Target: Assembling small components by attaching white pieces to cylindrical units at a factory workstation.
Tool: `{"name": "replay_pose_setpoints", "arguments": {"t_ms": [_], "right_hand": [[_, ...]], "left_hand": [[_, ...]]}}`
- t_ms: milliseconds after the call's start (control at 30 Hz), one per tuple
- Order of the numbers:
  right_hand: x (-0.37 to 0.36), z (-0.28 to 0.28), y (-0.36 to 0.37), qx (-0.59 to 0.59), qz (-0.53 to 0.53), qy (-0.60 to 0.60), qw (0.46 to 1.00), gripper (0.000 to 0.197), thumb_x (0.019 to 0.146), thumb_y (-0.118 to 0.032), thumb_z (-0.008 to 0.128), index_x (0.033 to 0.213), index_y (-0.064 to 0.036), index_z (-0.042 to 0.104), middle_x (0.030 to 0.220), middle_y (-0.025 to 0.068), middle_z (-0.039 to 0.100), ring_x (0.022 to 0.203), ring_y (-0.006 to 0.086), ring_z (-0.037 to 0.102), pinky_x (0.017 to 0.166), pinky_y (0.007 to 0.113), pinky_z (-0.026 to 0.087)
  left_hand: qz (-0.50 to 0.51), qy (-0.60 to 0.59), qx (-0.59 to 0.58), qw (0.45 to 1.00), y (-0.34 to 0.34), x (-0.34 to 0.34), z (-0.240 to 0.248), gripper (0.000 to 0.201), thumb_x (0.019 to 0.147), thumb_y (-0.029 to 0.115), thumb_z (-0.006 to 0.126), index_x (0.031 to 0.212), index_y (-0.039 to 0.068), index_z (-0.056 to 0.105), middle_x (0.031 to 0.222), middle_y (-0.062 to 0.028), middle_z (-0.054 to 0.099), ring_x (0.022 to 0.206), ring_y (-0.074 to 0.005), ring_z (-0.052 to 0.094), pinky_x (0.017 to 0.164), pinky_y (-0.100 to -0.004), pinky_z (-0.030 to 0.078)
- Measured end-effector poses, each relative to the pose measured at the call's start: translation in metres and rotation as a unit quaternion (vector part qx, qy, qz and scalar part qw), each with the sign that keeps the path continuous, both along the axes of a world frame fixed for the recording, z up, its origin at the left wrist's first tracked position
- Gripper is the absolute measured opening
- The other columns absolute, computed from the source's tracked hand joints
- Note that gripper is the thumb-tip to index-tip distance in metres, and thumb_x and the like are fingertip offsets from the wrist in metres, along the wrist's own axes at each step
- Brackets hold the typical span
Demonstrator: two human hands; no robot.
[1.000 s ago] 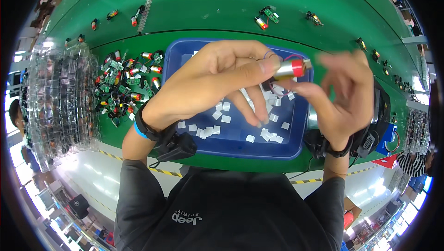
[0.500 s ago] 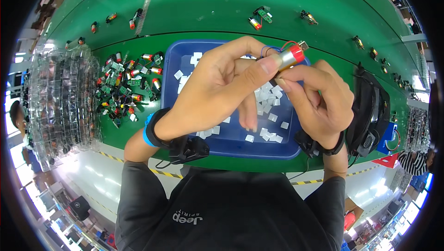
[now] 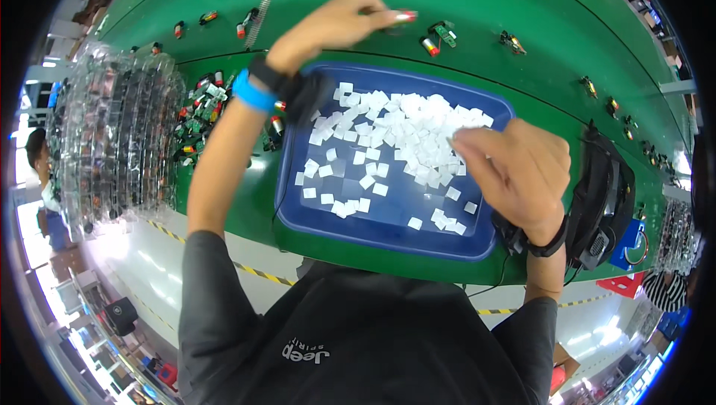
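My left hand [image 3: 339, 24] reaches out over the green conveyor belt beyond the tray. It grips a small battery-and-circuit-board assembly [image 3: 406, 16] with a red end; the hand blurs part of it. My right hand [image 3: 526, 170] hovers over the right rim of the blue tray [image 3: 388, 235], thumb and forefinger drawn together in a pinch. Whether something small is between those fingertips, I cannot make out. Many white square pads [image 3: 429, 133] lie heaped in the tray, with loose ones scattered toward its near side.
Left of the tray lies a pile of battery-and-board assemblies [image 3: 200, 125], beside tall stacked clear plastic trays [image 3: 112, 144]. Another assembly [image 3: 440, 38] rests on the belt, with several more spread along it. A black bag [image 3: 600, 200] sits at the right.
My left hand has carried the assembly away from my right hand, forward and left over the belt. My right hand has stayed near the tray's right side, apart from the assembly.
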State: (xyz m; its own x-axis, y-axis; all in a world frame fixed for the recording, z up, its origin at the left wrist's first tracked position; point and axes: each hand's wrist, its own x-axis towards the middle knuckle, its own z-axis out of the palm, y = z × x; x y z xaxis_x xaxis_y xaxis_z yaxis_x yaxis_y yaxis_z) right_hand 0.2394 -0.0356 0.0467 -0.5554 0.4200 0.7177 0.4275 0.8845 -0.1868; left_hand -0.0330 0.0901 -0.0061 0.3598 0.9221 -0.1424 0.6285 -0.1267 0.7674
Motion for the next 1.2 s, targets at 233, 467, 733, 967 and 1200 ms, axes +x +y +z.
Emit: {"name": "replay_pose_setpoints", "arguments": {"t_ms": [233, 467, 733, 967, 1200], "right_hand": [[0.001, 0.007, -0.005, 0.007, 0.027, 0.009, 1.0, 0.024, 0.066, -0.009, 0.085, 0.081, -0.0064, 0.068, 0.062, 0.0019, 0.05, 0.047, 0.0173, 0.049, 0.042, 0.028, 0.036], [0.0, 0.003, 0.002, 0.023, 0.055, 0.002, 0.998, 0.022, 0.065, -0.007, 0.086, 0.078, -0.007, 0.068, 0.059, 0.0017, 0.049, 0.046, 0.018, 0.046, 0.042, 0.029, 0.033], [0.002, 0.001, 0.002, -0.043, 0.067, 0.018, 0.997, 0.022, 0.069, -0.006, 0.084, 0.084, -0.0048, 0.068, 0.059, 0.0027, 0.05, 0.047, 0.0163, 0.049, 0.043, 0.029, 0.034], [0.0, -0.002, 0.009, -0.461, -0.049, 0.044, 0.885, 0.021, 0.094, -0.016, 0.066, 0.105, 0.0007, 0.063, 0.069, 0.0068, 0.063, 0.056, 0.0101, 0.058, 0.047, 0.024, 0.042], [0.006, 0.007, 0.01, -0.638, 0.046, 0.227, 0.734, 0.025, 0.101, -0.022, 0.055, 0.102, 0.0024, 0.062, 0.075, 0.0089, 0.066, 0.06, 0.011, 0.062, 0.05, 0.021, 0.046]], "left_hand": [[0.171, 0.454, 0.37, 0.792, 0.053, -0.168, -0.072, 0.052, 0.08, 0.038, 0.071, 0.127, 0.018, 0.06, 0.105, -0.0174, 0.067, 0.105, -0.0417, 0.061, 0.092, -0.0452, 0.05], [0.127, 0.474, 0.154, 0.857, 0.033, -0.22, -0.049, 0.048, 0.074, 0.021, 0.074, 0.119, 0.014, 0.059, 0.1, -0.0141, 0.069, 0.095, -0.041, 0.065, 0.085, -0.0501, 0.053], [0.135, -0.075, 0.007, 0.988, -0.011, -0.09, 0.033, 0.032, 0.092, 0.013, 0.069, 0.117, -0.002, 0.056, 0.093, -0.0143, 0.071, 0.085, -0.0199, 0.071, 0.079, -0.0289, 0.06], [0.007, -0.402, -0.162, 0.901, -0.088, 0.054, 0.069, 0.03, 0.092, -0.001, 0.061, 0.12, -0.003, 0.051, 0.104, -0.0153, 0.069, 0.09, -0.0178, 0.069, 0.08, -0.0277, 0.058], [0.03, -0.389, -0.014, 0.921, -0.104, 0.076, 0.063, 0.032, 0.092, -0.005, 0.058, 0.123, -0.002, 0.048, 0.112, -0.0153, 0.067, 0.092, -0.0147, 0.064, 0.078, -0.0267, 0.054]]}}
